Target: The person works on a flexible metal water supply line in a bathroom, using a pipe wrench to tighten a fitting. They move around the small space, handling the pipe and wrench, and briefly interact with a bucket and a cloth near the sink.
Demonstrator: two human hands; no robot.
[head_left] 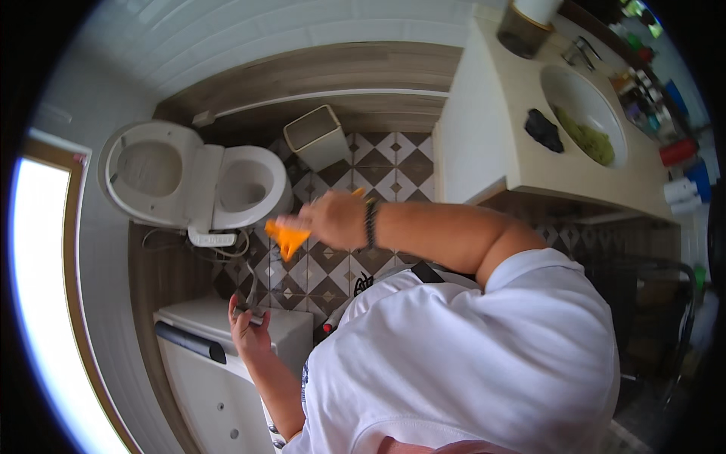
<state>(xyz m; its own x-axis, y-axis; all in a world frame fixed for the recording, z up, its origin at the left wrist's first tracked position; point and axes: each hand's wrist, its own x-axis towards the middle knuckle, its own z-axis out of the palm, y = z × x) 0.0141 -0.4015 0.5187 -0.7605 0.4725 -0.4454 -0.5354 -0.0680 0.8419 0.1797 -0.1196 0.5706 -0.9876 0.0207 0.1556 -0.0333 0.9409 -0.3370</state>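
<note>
My right hand point(338, 219), with a dark bracelet at the wrist, is closed around a bright orange tool point(287, 238). The tool's wide end points down and left, and a thin orange end sticks out behind the hand; its exact kind is blurred. It hovers just right of the white toilet point(246, 185), whose lid and seat are raised. Lower left, my left hand point(248, 325) grips a small silvery piece point(252, 312), mostly covered by the fingers. A pale hose point(252, 276) runs from beside the toilet down toward that hand.
A waste bin point(318, 138) stands against the far wall. On the right, a vanity counter point(522, 174) carries a dark crumpled item point(544, 130) beside a basin point(556, 79) with greenish contents. Below my left hand is a white boxy unit point(189, 378) with a dark bar.
</note>
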